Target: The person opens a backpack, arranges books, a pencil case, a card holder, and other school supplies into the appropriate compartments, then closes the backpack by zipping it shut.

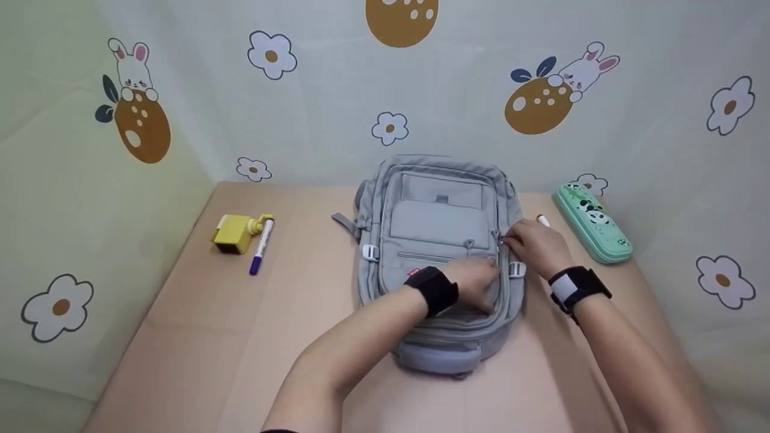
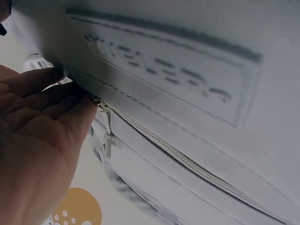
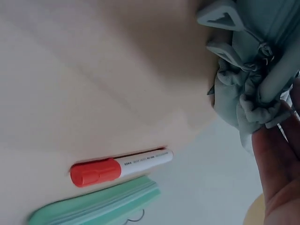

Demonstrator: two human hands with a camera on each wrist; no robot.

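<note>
Left hand (image 1: 478, 282) presses backpack (image 1: 439, 228); right hand (image 1: 535, 243) pinches zipper (image 1: 500, 240).

Left hand (image 2: 35, 140) flat against grey backpack (image 2: 197, 70), fingertips (image 2: 86, 110) touching zipper pull (image 2: 107, 129) (zipper closed).

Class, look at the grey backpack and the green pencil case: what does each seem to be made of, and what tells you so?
Backpack: woven fabric, probably nylon or polyester, matt; stitched seams, a ribbed weave and bunched folds show in the wrist views. Its zipper has fine pale teeth, likely plastic.
Pencil case: seemingly moulded plastic or stiff coated shell, smooth with a faint sheen and a printed panda.
</note>
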